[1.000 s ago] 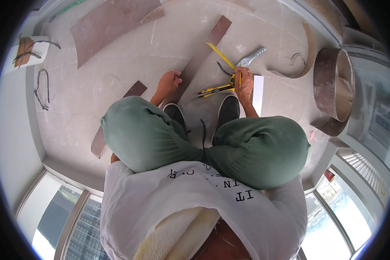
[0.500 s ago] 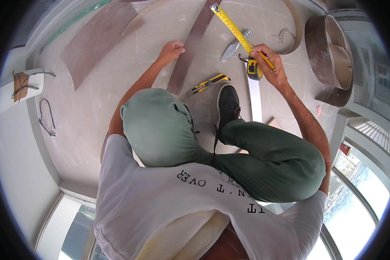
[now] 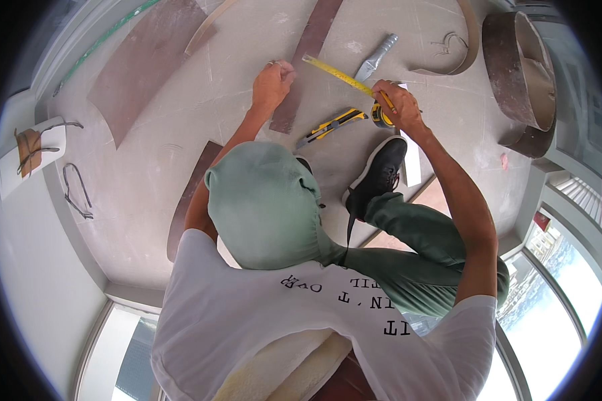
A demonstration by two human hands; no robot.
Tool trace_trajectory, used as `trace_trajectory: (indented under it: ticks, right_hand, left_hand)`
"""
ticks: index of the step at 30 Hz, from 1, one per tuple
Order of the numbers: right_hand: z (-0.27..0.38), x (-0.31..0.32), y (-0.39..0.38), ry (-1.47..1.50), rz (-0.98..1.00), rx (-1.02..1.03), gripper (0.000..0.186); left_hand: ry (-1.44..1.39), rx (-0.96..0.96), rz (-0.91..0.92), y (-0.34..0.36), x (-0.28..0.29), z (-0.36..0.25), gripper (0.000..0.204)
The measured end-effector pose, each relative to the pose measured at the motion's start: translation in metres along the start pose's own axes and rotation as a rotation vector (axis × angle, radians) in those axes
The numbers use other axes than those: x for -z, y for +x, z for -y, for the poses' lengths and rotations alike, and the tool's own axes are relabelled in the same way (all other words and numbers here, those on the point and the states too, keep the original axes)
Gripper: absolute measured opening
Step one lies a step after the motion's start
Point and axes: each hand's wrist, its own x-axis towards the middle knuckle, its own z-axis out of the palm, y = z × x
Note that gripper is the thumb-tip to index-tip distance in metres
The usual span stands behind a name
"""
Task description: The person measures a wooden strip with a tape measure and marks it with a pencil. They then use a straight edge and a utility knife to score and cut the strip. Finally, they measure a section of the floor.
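Note:
My right hand (image 3: pixel 403 110) is closed around a yellow-and-black tape measure (image 3: pixel 380 115), with a yellow pencil (image 3: pixel 387 100) between the same fingers. The yellow blade (image 3: pixel 338 73) is pulled out and points left, its tip above a long brown strip (image 3: pixel 308 59) on the floor. My left hand (image 3: pixel 273 87) is closed with its fingertips by the strip's left edge; whether something small is in them is hidden. Between my feet and the strip lies a yellow-and-black utility knife (image 3: pixel 332 127). A grey, blade-shaped tool (image 3: pixel 377 57) rests beyond the tape.
A large brown sheet (image 3: pixel 144 63) lies at far left, and another brown piece (image 3: pixel 192 190) beside my left arm. Rolled brown material (image 3: pixel 520 70) stands at right, near a curved strip (image 3: pixel 471 50). A white strip (image 3: pixel 413 164) lies beside my shoe (image 3: pixel 380 167). Wire (image 3: pixel 77 190) lies left.
The tape blade has come down nearer me and its tip now sits close to my left hand. My right hand has moved slightly nearer and left. The shoe has shifted right.

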Motion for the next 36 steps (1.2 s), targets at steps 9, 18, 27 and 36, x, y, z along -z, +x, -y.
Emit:
trace_trajectory:
  ticks: [9,18,27,36]
  right_hand:
    - [0.002,-0.022,0.027,-0.030,0.034,0.076,0.009]
    - [0.004,-0.047,0.035,-0.313,0.165,0.019,0.027]
    - [0.005,-0.040,0.024,-0.295,0.156,0.040,0.039]
    - [0.004,-0.040,0.021,-0.371,0.178,-0.013,0.041]
  left_hand:
    - [0.102,-0.057,-0.190,-0.063,-0.010,0.013,0.034]
    - [-0.008,0.185,-0.117,-0.074,-0.023,0.010,0.031]
    - [-0.360,0.263,-0.104,-0.048,-0.029,0.034,0.033]
    - [-0.572,0.406,0.018,-0.040,-0.023,0.025,0.029]
